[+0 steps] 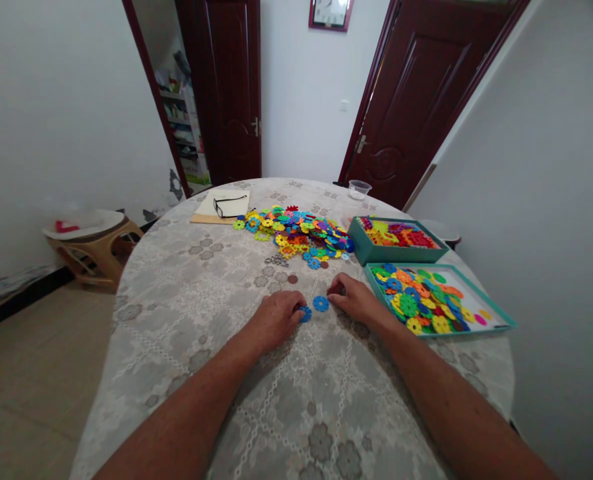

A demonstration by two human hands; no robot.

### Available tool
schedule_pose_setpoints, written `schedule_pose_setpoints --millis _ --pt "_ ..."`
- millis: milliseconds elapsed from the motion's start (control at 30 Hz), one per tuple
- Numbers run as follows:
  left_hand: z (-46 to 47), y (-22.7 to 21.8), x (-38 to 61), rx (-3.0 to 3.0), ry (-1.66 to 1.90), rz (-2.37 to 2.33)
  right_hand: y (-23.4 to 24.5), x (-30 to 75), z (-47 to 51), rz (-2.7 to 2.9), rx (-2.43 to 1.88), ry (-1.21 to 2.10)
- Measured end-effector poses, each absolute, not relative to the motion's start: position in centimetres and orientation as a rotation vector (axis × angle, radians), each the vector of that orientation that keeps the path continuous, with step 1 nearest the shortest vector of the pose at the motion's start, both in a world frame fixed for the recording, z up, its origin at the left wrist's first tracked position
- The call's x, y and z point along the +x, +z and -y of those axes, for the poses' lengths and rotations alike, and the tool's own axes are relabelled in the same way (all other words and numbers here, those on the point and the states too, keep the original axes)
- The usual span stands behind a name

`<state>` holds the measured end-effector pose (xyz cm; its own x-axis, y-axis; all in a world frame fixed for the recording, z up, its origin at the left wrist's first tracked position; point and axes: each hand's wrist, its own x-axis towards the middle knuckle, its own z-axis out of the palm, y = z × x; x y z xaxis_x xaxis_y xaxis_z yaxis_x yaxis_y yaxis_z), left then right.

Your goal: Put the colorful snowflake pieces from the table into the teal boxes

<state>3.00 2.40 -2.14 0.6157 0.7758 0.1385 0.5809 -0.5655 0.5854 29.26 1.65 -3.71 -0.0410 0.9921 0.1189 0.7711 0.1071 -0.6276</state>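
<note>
My left hand (pixel 279 318) is low over the tablecloth, its thumb and fingers closed on the edge of a blue notched plastic disc (pixel 305 314). Just right of it lies a second blue notched disc (pixel 321 304), flat and fully visible. My right hand (pixel 355 298) has its fingers curled and drawn in, with the fingertips at the right edge of that second disc; I cannot tell if they touch it, and anything inside them is hidden. A small brown disc (pixel 293 279) lies beyond my left hand.
A heap of mixed coloured discs (pixel 301 230) spreads across the far middle. At the right stand a green box (pixel 376 255) of red and yellow pieces and a shallow tray (pixel 496 313) of discs. Glasses (pixel 221 207) rest on a pad (pixel 206 208); a clear bowl (pixel 359 189) stands behind.
</note>
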Motion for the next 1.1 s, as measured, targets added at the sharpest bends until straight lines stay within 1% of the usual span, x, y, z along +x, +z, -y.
schedule_pose_setpoints --millis 133,233,400,633,833,933,1000,1100 --pt "-2.4 -2.2 3.0 2.354 0.536 -1.065 -3.8 28.5 -1.0 1.749 -1.614 0.677" --pt "-2.3 -2.2 2.9 2.35 0.541 -1.071 -3.5 27.4 -0.1 1.842 -1.582 0.797" --pt "-2.3 -2.0 3.0 2.313 0.576 -1.102 -2.5 26.1 0.6 2.016 -1.687 0.618" --pt "-2.3 -2.3 2.8 2.315 0.597 -1.099 -2.6 26.7 0.0 2.014 -1.73 0.592" --pt "-2.3 -2.1 2.9 2.322 0.6 -1.092 -2.8 27.0 0.2 1.941 -1.678 0.738" --pt "-2.3 -2.0 3.0 2.309 0.618 -1.098 -2.5 26.4 0.7 1.899 -1.622 0.741" --pt "-2.2 -1.9 3.0 2.307 0.673 -1.076 -2.4 25.8 1.0 1.779 -1.586 0.854" --pt "-1.9 -1.7 3.1 2.319 0.858 -1.017 -2.4 24.8 1.4 1.358 -1.452 1.327"
